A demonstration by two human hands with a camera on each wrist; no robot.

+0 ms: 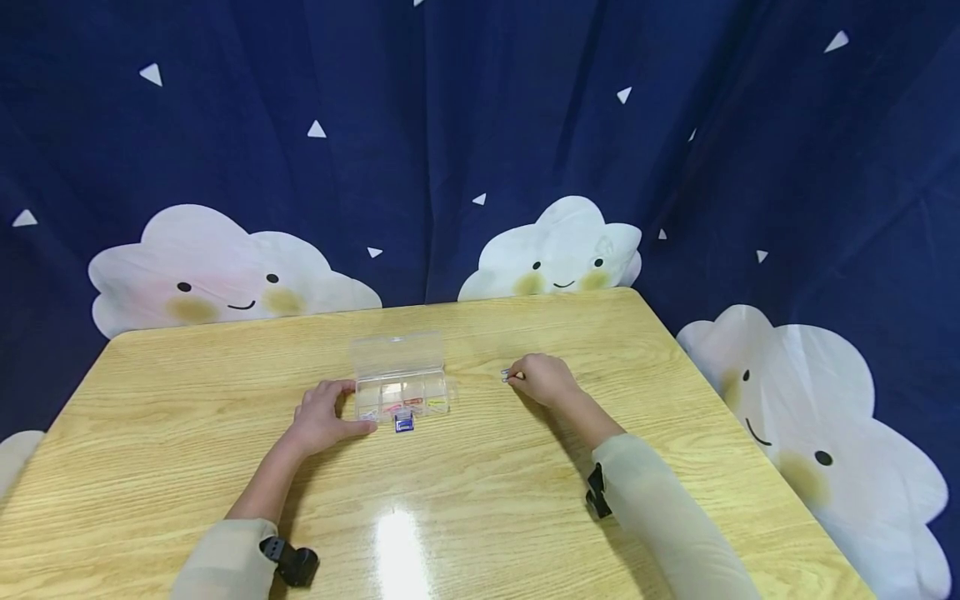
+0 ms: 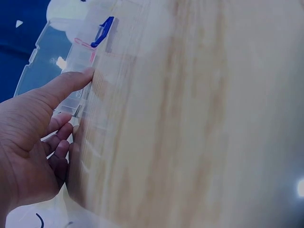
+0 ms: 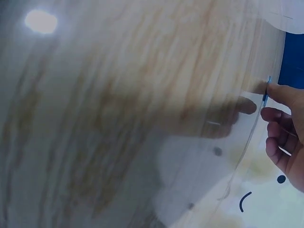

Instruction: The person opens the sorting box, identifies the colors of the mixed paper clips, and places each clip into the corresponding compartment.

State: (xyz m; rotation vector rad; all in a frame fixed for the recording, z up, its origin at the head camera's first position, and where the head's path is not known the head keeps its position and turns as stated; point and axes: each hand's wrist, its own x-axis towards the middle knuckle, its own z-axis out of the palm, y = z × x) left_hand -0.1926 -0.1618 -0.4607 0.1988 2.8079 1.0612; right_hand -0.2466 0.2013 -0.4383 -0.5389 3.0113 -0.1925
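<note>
A clear plastic compartment box (image 1: 362, 398) lies on the table with its lid (image 1: 397, 357) raised at the back. Small coloured paper clips, among them a pink one (image 1: 392, 408), a red one (image 1: 413, 402) and a yellow one (image 1: 436, 404), lie in its compartments. A blue latch (image 1: 404, 422) juts from the front. My left hand (image 1: 322, 421) holds the box's left end, thumb at the front corner and index finger near the back. To the right of the box, my right hand (image 1: 546, 379) pinches a small blue paper clip (image 3: 265, 95) between thumb and index finger, close over the tabletop.
The wood-grain table (image 1: 480, 517) is glossy, with a bright reflection near its front. Behind and to the right hangs a dark blue curtain (image 1: 360, 67) with white clouds and triangles. Each sleeve carries a black wrist device (image 1: 296, 564).
</note>
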